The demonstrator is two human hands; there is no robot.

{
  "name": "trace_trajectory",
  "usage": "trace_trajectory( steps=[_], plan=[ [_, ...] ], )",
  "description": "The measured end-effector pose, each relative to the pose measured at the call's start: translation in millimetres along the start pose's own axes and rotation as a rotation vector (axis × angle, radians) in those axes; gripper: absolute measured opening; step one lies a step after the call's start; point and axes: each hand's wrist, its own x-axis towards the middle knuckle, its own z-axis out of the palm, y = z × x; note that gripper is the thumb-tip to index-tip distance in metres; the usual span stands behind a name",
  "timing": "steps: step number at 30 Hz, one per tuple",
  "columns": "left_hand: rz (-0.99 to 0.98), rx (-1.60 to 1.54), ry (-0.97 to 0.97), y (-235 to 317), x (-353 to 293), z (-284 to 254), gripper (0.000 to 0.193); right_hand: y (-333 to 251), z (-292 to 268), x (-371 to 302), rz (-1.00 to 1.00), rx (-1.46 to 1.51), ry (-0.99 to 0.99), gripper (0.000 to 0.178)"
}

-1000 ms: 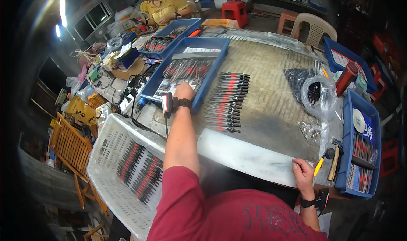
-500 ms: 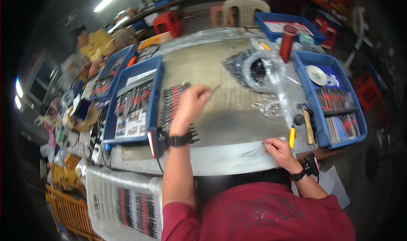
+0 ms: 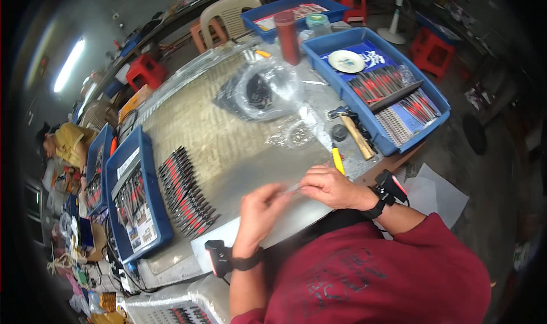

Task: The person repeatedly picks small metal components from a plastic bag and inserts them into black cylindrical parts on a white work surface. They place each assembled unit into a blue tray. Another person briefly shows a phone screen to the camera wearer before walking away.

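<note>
My left hand (image 3: 263, 211), smeared by motion, is in front of my body above the near edge of the table, its fingers drawn together. Close to its right, my right hand (image 3: 330, 187) pinches with thumb and fingers. A small thin piece (image 3: 294, 190) runs between the fingertips of both hands; its kind is too blurred to tell. To the left of my hands, a slanting row of slim black-and-red pieces (image 3: 185, 193) lies on the table. A yellow-handled tool (image 3: 338, 161) rests just beyond my right hand.
Blue trays (image 3: 137, 198) hold similar pieces at the left; another blue tray (image 3: 390, 144) stands at the right with a white dish (image 3: 346, 62). A hammer (image 3: 358, 137), clear plastic bags (image 3: 270, 93) and a red cylinder (image 3: 286, 39) are on the table. A person in yellow (image 3: 74, 144) sits far left.
My left hand has come back from the row of pieces toward my body, bringing the thin piece to my right hand. The view has turned to the right.
</note>
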Motion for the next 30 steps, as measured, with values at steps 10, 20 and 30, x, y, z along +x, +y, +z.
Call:
trace_trajectory(
  steps=[10, 20, 30],
  plan=[
    [0.026, -0.788, 0.246, 3.6, 1.6, 30.1, 0.018, -15.9, 3.0, -6.1, 0.180, 0.253, 0.124, 0.017],
    [0.021, -0.726, 0.382, -7.7, 3.5, 6.3, 0.011, 41.3, -138.5, -23.1, 0.140, -0.545, 0.494, 0.018],
    [0.005, -0.668, 0.301, -14.1, 2.5, 17.7, 0.010, 121.3, -265.4, -55.5, 0.998, -1.042, -0.225, 0.024]
  ],
)
